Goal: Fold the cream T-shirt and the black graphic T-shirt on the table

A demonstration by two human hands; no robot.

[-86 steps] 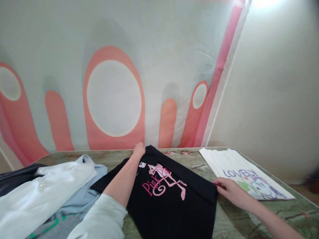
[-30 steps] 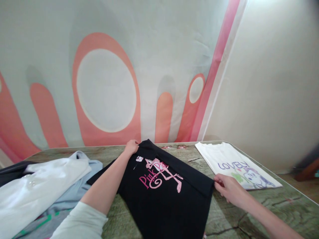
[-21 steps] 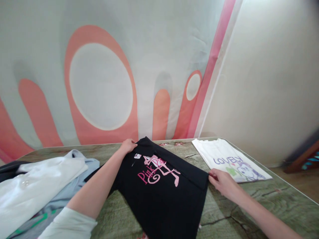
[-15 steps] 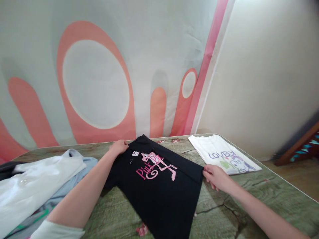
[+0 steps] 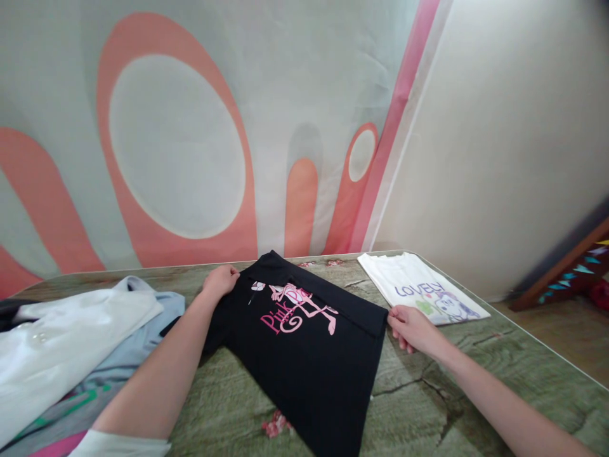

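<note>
A black T-shirt (image 5: 304,374) with a pink cartoon figure and pink lettering lies on the table in front of me, its far right side folded inward over part of the print. At its upper left, near the shoulder, my left hand (image 5: 221,281) has its fingers closed on the cloth. My right hand (image 5: 410,327) pinches the right edge, at the hem end of the folded strip. Just beyond my right hand lies a folded white T-shirt (image 5: 394,270) with "LOVELY" and a drawn character on it.
On the left, a loose heap of clothes holds a white garment (image 5: 80,330), a light blue one (image 5: 166,309) and a grey one (image 5: 99,397). The wood-patterned table (image 5: 399,406) reaches back to a printed wall (image 5: 271,76). A plain wall (image 5: 499,127) stands at right.
Both hands keep their hold on the black T-shirt, which lies nearly the same. The view has shifted slightly, and the wall pattern and clothes appear a little higher.
</note>
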